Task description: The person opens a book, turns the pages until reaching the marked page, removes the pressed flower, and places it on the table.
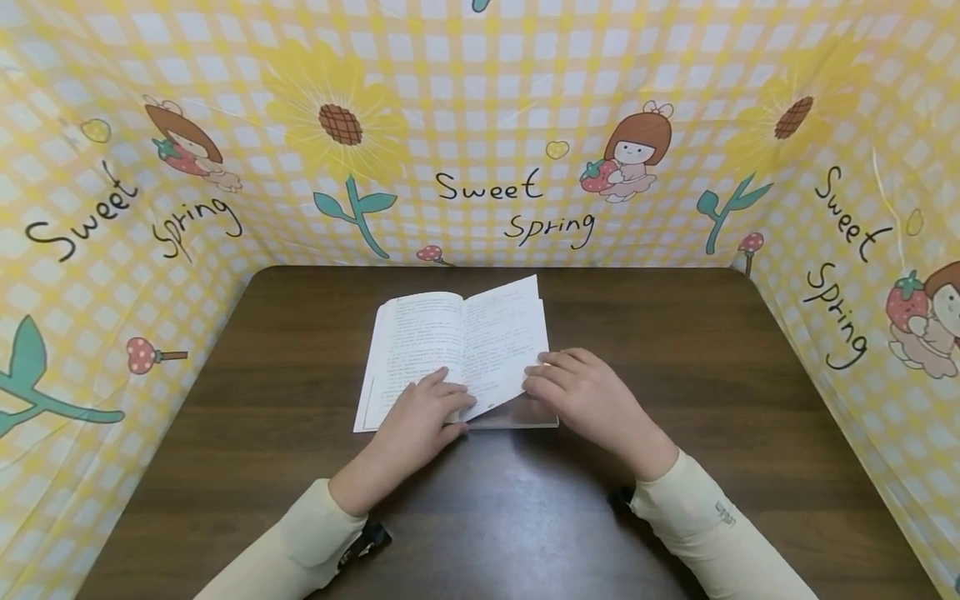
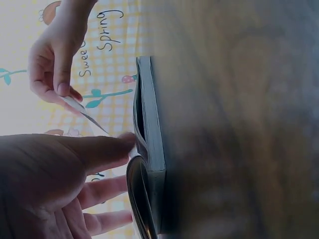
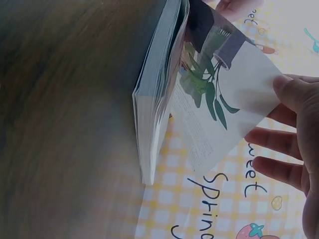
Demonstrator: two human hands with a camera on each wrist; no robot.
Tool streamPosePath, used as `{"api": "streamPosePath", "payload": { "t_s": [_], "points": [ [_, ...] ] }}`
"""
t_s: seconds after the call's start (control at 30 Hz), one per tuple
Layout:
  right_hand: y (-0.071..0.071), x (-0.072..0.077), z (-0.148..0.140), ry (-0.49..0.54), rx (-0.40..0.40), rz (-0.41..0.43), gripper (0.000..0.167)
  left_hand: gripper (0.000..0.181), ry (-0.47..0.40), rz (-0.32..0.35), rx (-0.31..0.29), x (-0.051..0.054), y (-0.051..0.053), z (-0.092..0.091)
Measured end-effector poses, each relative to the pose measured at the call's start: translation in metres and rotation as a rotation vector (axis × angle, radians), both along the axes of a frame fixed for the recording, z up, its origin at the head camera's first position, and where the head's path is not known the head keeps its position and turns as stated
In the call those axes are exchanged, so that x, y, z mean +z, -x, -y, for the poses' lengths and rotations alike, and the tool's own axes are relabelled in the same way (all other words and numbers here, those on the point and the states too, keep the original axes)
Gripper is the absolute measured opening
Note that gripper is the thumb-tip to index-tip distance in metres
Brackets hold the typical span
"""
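An open book (image 1: 423, 333) lies on the dark wooden table, with printed text on both facing pages. My left hand (image 1: 423, 408) rests on the lower part of the book near the spine, fingers spread and fairly straight. With thumb and fingers, my right hand (image 1: 588, 396) pinches the outer edge of a lifted page (image 1: 498, 342), which slants up off the right half. The right wrist view shows the underside of that page (image 3: 214, 99), with a picture of green leaves and a grey pot-like shape. The left wrist view shows the thick page block (image 2: 152, 109) edge-on.
The brown table (image 1: 262, 467) surrounds the book. Yellow checked cloth (image 1: 480, 117) printed with sunflowers and "Sweet Spring" stands along the back and both sides. A dark strap (image 1: 363, 542) sits at the left wrist.
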State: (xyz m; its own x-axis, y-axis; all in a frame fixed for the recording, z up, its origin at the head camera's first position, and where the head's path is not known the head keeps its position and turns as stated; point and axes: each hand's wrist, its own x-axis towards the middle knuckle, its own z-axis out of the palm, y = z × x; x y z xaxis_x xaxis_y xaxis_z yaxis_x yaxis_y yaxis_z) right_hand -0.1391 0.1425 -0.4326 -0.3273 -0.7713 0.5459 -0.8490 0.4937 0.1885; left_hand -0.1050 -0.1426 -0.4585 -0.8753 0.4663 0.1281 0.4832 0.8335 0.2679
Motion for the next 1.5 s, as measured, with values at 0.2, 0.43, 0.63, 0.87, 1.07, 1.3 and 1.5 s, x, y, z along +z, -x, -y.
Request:
{"api": "streamPosePath", "payload": {
  "t_s": [0.2,0.43,0.63,0.87,1.07,1.3,1.5],
  "points": [
    [-0.004,0.001,0.002,-0.016,-0.020,-0.004,0.017,0.032,-0.012,-0.047,-0.003,-0.002,0.000,0.000],
    [0.004,0.000,-0.001,0.167,-0.156,0.231,0.039,0.074,-0.099,-0.058,0.086,-0.002,0.001,-0.002],
    [0.011,-0.005,-0.008,0.117,-0.364,0.474,0.049,0.117,-0.189,-0.188,0.193,0.001,-0.002,0.000],
    [0.014,-0.016,-0.010,-0.062,-0.328,0.645,0.063,0.129,-0.116,-0.437,0.223,0.002,-0.004,0.001],
    [0.012,-0.019,-0.013,-0.130,-0.245,0.696,0.070,0.115,0.020,-0.473,0.223,0.006,-0.008,0.000],
    [0.011,-0.021,-0.012,-0.195,-0.211,0.760,0.076,0.085,0.168,-0.356,0.256,0.005,-0.011,0.003],
    [0.009,-0.021,-0.011,-0.223,-0.224,0.779,0.073,0.068,0.154,-0.163,0.224,0.003,-0.008,0.006]
  ]
}}
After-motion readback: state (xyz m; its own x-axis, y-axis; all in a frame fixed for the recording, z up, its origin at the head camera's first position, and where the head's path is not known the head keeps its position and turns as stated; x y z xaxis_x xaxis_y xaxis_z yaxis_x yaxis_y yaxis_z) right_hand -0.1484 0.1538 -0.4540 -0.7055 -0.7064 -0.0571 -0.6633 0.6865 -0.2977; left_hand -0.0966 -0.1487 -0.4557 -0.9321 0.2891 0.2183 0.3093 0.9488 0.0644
